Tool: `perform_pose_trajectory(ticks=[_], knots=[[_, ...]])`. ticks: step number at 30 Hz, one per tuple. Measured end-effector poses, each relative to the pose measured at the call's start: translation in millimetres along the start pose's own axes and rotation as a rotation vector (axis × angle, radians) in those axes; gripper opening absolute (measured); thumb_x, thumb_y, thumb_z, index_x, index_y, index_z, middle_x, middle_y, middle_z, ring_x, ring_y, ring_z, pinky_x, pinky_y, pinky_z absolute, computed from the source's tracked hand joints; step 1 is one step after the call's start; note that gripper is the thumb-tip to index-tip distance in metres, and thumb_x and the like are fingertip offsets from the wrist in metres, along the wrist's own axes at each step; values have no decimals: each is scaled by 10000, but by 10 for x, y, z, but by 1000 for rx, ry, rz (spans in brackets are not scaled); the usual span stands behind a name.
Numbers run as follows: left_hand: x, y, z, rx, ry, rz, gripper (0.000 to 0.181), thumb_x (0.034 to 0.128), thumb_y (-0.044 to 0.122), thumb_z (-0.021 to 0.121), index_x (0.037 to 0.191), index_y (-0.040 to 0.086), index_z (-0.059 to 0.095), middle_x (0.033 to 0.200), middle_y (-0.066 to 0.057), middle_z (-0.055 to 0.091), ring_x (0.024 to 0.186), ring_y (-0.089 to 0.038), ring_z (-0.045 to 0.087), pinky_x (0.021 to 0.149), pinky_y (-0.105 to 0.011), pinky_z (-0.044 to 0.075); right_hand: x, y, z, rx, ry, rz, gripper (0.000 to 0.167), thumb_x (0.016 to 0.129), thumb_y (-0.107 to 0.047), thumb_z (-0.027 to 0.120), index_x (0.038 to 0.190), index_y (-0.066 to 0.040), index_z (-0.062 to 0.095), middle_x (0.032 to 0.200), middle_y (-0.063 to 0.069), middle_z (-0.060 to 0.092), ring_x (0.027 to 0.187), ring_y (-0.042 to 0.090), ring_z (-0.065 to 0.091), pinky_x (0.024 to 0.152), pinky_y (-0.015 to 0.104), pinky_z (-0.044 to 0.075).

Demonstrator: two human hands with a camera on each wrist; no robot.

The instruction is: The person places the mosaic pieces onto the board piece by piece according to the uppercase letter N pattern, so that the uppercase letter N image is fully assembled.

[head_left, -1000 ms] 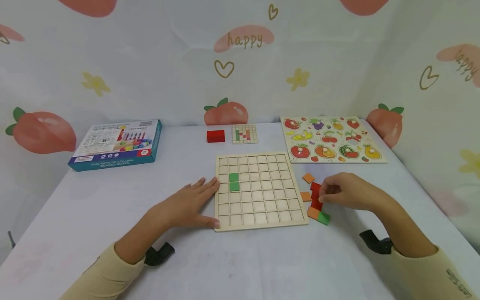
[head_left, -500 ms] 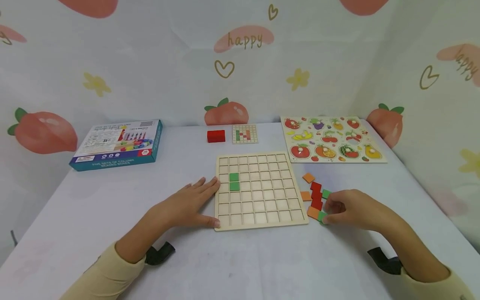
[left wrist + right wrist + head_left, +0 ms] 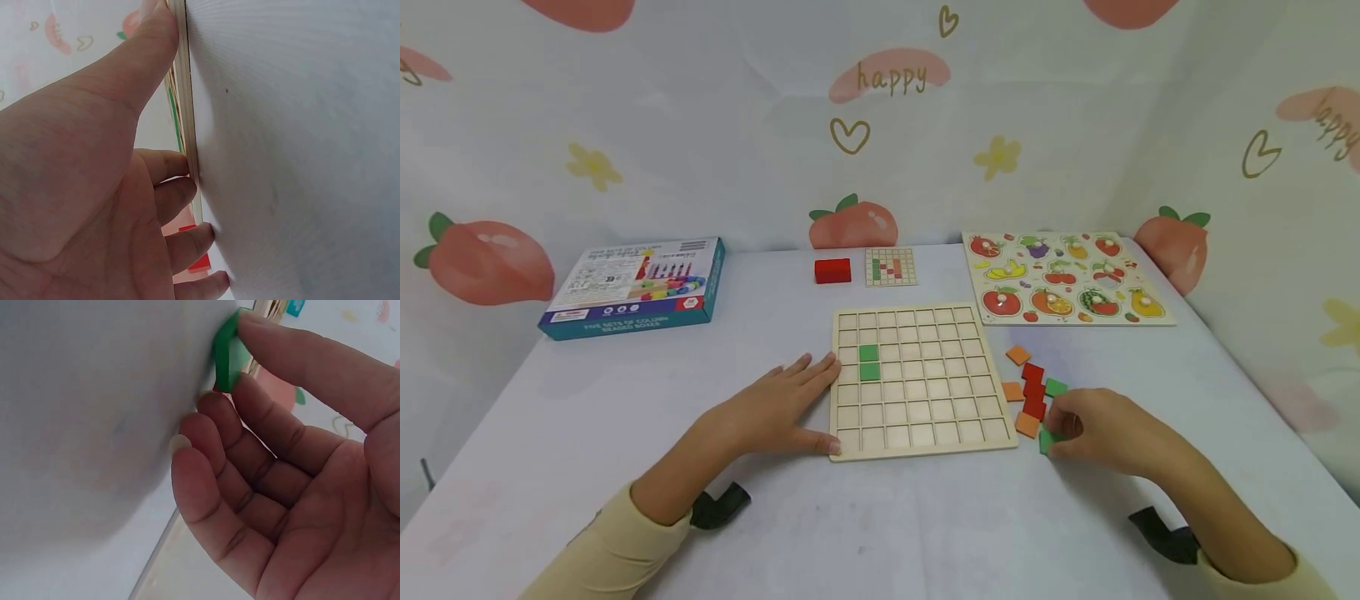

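A wooden grid board (image 3: 925, 379) lies flat on the table, with two green tiles (image 3: 869, 362) set one below the other in its left part. My left hand (image 3: 778, 408) rests at the board's left edge, fingers spread and thumb on the near corner. To the right of the board, my right hand (image 3: 1108, 429) pinches a green square tile (image 3: 225, 356) between thumb and index finger, low over the table. Around that hand lie a row of red tiles (image 3: 1033, 390), another green tile (image 3: 1056, 387) and several orange tiles (image 3: 1027, 425).
At the back stand a red block (image 3: 832, 271) and a small pattern card (image 3: 891, 267) with coloured squares. A fruit puzzle board (image 3: 1067, 279) lies back right; a boxed bead set (image 3: 636, 287) lies back left. Patterned cloth hangs behind the table.
My right hand has moved from the red tiles toward me, uncovering a green tile beside them. The near green tile has come away from the orange one, pinched in the fingers. Left hand unmoved.
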State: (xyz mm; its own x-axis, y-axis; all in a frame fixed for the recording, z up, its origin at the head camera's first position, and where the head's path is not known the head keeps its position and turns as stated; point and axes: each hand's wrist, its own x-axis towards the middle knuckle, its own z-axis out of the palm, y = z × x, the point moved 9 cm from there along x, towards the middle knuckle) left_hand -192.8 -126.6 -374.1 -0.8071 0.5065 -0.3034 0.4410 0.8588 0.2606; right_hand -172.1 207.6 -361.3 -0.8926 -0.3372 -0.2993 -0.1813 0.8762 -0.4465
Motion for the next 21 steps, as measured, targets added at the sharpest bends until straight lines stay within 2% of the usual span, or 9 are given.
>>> perform_pose_trajectory(ticks=[5,12,16,21], knots=[[0,5,0,3,-2,0,1135,768,724,691,1615,147,204,1662,-39,176,1516,-347,115,1155,-610,199,-49,-56,39,50,-34,-39,223,777,-131,872,857,-160,665,784,-61,596,757,150,546,658,282,520],[2,4,4,4,-5,-2,1137,769,725,690,1616,146,198,1663,-38,171,1517,-348,112,1157,-609,194,-81,-231,106,314,-177,-210,114,862,-113,793,902,-142,690,821,-30,638,762,171,597,666,263,548],[3,-1,4,8,-8,-5,1140,767,729,687,1616,147,198,1663,-38,170,1516,-351,114,1157,-607,196,-26,-306,65,383,-167,-236,96,877,-123,778,926,-113,696,845,3,661,764,194,622,651,284,559],[7,-4,6,8,-9,-3,1143,765,730,688,1616,145,199,1663,-41,172,1514,-357,118,1155,-607,201,107,-410,35,375,-123,-235,100,874,-124,783,918,-103,695,816,5,671,731,207,641,629,302,566]])
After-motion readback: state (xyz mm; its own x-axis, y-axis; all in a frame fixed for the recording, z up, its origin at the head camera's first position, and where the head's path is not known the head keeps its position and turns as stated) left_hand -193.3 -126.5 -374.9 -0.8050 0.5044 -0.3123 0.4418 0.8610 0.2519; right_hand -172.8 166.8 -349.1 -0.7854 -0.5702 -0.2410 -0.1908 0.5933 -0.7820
